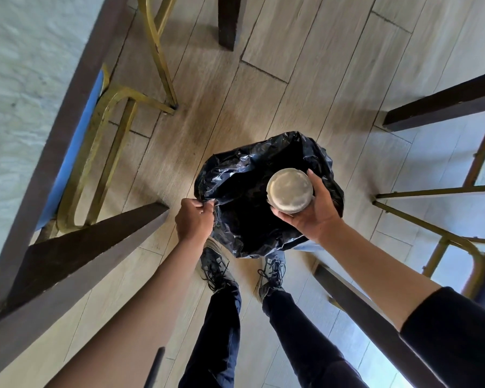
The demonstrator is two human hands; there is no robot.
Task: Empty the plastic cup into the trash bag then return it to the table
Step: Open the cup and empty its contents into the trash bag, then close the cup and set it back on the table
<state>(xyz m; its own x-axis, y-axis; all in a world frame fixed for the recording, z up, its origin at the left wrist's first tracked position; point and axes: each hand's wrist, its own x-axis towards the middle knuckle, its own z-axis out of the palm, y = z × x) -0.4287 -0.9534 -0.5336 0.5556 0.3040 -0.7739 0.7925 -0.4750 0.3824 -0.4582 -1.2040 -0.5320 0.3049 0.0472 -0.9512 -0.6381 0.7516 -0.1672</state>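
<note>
A black trash bag (pixel 244 191) stands open on the wooden floor in front of my feet. My left hand (pixel 194 219) pinches the bag's left rim and holds it open. My right hand (pixel 312 210) grips a plastic cup (pixel 289 190) over the bag's mouth, on its right side. I see the cup's round pale end facing the camera; which end it is I cannot tell. The table (pixel 25 88) with a pale top and dark edge runs along the left of the view.
A dark table leg (pixel 76 256) slants in at the lower left, close to my left arm. Gold-framed chairs with blue seats stand at the left (pixel 115 113) and at the right (pixel 459 242). More dark table legs (pixel 443 105) cross the right side. My shoes (pixel 216 264) stand just behind the bag.
</note>
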